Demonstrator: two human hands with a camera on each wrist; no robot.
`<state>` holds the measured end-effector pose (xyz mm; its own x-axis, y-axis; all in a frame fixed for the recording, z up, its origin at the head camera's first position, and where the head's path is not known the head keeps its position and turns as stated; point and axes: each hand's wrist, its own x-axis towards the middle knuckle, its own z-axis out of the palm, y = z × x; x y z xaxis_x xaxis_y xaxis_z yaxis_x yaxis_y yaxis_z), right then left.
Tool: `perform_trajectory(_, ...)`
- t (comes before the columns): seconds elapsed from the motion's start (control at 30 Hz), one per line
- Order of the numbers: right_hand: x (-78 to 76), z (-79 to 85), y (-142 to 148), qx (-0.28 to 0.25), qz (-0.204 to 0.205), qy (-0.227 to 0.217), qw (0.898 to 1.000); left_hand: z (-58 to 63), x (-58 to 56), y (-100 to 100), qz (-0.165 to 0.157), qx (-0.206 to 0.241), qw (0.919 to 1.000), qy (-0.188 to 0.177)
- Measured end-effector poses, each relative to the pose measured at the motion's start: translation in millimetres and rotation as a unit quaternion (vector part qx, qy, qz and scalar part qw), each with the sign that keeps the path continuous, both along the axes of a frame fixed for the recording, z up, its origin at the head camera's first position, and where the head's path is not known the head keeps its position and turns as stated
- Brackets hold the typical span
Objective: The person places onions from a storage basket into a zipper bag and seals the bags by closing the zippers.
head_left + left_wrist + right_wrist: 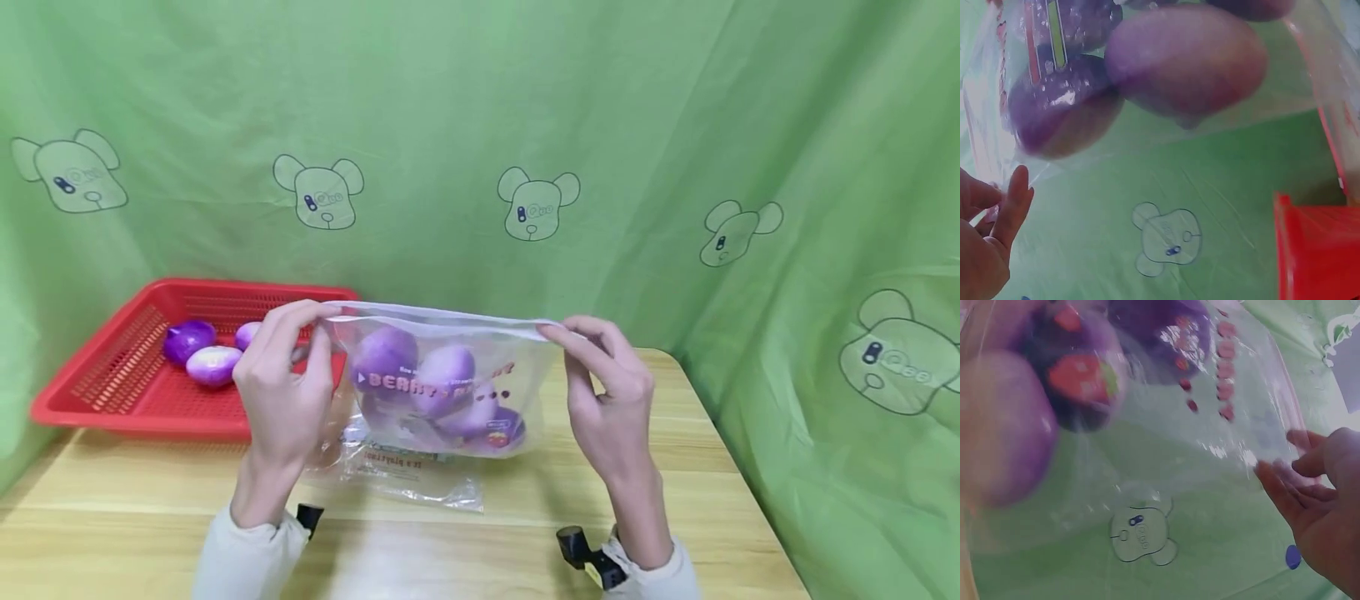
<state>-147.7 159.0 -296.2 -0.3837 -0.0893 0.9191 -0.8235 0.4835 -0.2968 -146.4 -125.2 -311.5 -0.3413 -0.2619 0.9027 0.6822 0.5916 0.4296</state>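
Held up over the table is a clear printed plastic bag (pixel 517 375) with a pale band along its top edge, red lettering and a strawberry print. Several purple-and-white egg-shaped vegetables (pixel 384 358) fill its lower part. My left hand (pixel 288 383) pinches the left end of the top edge between thumb and fingers. At the opposite end, my right hand (pixel 611 396) pinches the same edge. In the left wrist view, a large vegetable (pixel 1188 62) shows through the plastic. The right wrist view has the fingertips (pixel 1272 481) at the bag's edge.
A red plastic basket (pixel 142 423) stands at the left with several similar vegetables (pixel 213 365) inside. Under the held bag, another clear printed bag (pixel 420 483) lies flat on the wooden table (pixel 420 554). A green curtain (pixel 450 100) hangs behind and at the sides.
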Motion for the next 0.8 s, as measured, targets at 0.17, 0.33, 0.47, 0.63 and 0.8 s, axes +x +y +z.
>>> perform_trajectory(0.17,4.7,-7.3,4,-0.025,0.057,-0.078,0.995,-16.3,-14.3,-8,0.008,-0.014,0.9957,-0.091)
perform_trajectory(0.33,2.0,-13.7,2,-0.036,0.065,-0.138,0.988,-9.4,-1.8,-3,0.025,-0.057,0.9899,-0.127)
perform_trajectory(0.47,0.3,-16.7,-3,-0.011,0.052,-0.121,0.991,6.7,23.6,21,-0.01,-0.107,0.9933,-0.042)
perform_trajectory(0.63,9.1,-14.5,-16,0.038,0.062,-0.074,0.995,13.4,49.9,61,-0.079,-0.207,0.9745,0.037)
perform_trajectory(0.8,25.6,-10.5,-30,0.105,0.105,-0.07,0.986,5.6,54.8,80,-0.046,-0.27,0.9608,0.044)
